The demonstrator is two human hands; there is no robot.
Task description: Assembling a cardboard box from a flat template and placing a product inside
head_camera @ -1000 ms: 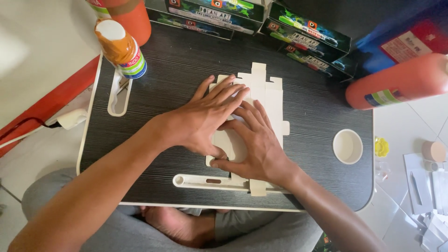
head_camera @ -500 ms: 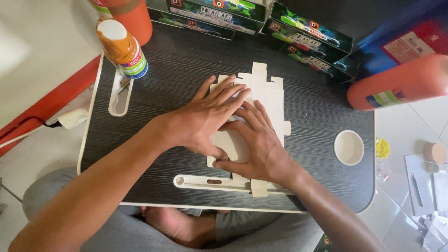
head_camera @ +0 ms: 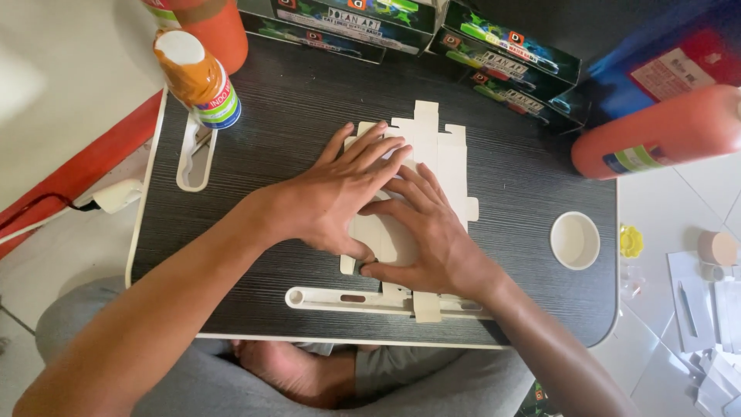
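A flat cream cardboard box blank with several flaps lies unfolded on the dark wood-grain lap table. My left hand lies palm down on the blank's left part, fingers spread toward the upper right. Beside it, my right hand presses flat on the blank's lower middle, and its fingers run under those of the left hand. Both hands hide much of the card. One flap sticks out past the table's front slot.
An orange glue bottle stands at the table's back left, a larger orange bottle lies at the right. Printed green-black boxes line the back edge. A round cup recess sits at the right. Paper scraps lie on the floor.
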